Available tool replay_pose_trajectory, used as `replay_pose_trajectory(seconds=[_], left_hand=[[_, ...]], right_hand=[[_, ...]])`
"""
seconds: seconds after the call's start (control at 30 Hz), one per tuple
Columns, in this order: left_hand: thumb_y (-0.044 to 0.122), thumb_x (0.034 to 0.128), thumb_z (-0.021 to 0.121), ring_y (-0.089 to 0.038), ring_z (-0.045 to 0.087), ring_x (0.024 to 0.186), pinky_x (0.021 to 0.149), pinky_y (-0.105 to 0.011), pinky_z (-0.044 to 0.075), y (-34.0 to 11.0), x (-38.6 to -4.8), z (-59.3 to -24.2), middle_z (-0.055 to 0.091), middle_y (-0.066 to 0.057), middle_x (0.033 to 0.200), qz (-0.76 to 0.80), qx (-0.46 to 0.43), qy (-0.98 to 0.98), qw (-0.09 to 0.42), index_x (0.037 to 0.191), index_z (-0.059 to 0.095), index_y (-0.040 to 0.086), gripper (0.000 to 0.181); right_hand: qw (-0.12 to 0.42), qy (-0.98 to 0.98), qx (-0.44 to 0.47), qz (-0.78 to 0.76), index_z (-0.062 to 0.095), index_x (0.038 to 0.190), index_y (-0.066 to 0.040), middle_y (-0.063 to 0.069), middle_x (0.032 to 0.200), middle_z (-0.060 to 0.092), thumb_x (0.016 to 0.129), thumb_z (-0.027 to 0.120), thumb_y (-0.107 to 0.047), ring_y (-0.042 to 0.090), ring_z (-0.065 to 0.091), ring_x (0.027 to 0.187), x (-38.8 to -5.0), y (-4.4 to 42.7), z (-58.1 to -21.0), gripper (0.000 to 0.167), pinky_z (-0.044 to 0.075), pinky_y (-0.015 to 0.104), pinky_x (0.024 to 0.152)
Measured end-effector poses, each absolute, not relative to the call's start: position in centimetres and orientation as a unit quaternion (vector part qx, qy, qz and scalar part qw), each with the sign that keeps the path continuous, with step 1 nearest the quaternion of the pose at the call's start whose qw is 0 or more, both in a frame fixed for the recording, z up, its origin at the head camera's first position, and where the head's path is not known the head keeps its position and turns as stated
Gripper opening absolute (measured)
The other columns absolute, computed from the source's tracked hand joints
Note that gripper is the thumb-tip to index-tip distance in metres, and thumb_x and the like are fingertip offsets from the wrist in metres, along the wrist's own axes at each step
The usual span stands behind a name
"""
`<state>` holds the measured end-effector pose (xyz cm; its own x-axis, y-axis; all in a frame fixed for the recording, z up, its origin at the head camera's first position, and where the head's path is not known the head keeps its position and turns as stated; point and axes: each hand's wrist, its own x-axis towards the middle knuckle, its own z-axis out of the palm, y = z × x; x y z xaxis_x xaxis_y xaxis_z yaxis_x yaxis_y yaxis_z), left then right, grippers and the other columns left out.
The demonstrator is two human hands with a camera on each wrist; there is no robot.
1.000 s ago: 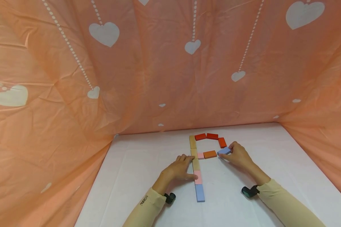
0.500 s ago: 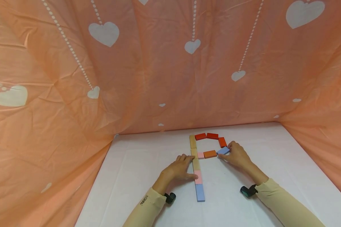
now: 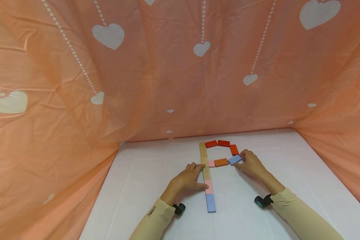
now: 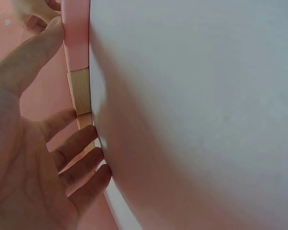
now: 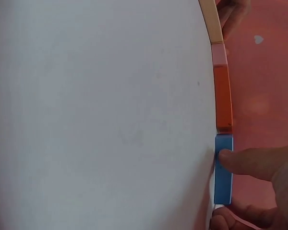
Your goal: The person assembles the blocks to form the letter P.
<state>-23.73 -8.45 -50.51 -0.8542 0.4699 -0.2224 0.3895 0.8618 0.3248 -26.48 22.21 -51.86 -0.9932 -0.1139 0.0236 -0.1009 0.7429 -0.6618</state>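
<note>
Flat domino-like blocks lie end to end on the white cloth. My left hand rests against the straight column, its index finger by a plain wooden block and its thumb at a pink block. In the left wrist view its fingers are spread along the column's side. My right hand pinches a blue block, which lies slanted beside the orange block. The thumb presses the blue block's near side; the other fingers are at its far end.
Red blocks curve from the column's top wooden block toward the blue one. A small pink block joins column and orange block. Another blue block ends the column nearest me. Orange heart-patterned cloth walls the white surface.
The right hand has shifted the blue block slightly left, closer to the orange block, and its thumb has moved a little to the right. The left hand has stayed in place.
</note>
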Motion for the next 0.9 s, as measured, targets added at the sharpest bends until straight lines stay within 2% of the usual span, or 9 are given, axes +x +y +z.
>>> replay_pose_trajectory(seconds=[0.37, 0.9], left_hand=[[0.058, 0.0909, 0.082, -0.025, 0.047, 0.134, 0.115, -0.044, 0.05, -8.62, -23.7, -50.5, 0.05, -0.009, 0.149, 0.134, 0.227, 0.953, 0.149, 0.165, 0.038, 0.018, 0.095], [0.057, 0.091, 0.082, -0.024, 0.047, 0.132, 0.114, -0.044, 0.051, -8.81, -23.75, -50.56, 0.05, -0.008, 0.148, 0.141, 0.234, 0.95, 0.153, 0.165, 0.038, 0.018, 0.094]], right_hand=[[-0.007, 0.935, -0.061, -0.349, 0.057, 0.115, 0.011, 0.019, 0.096, 0.057, 0.09, 0.085, -0.018, 0.03, 0.054, 0.087, -26.73, 21.9, -52.09, 0.047, 0.049, 0.038, 0.074], [-0.004, 0.936, -0.062, -0.347, 0.056, 0.115, 0.011, 0.02, 0.096, 0.059, 0.091, 0.083, -0.018, 0.03, 0.054, 0.086, -26.79, 21.88, -52.24, 0.046, 0.05, 0.039, 0.072]])
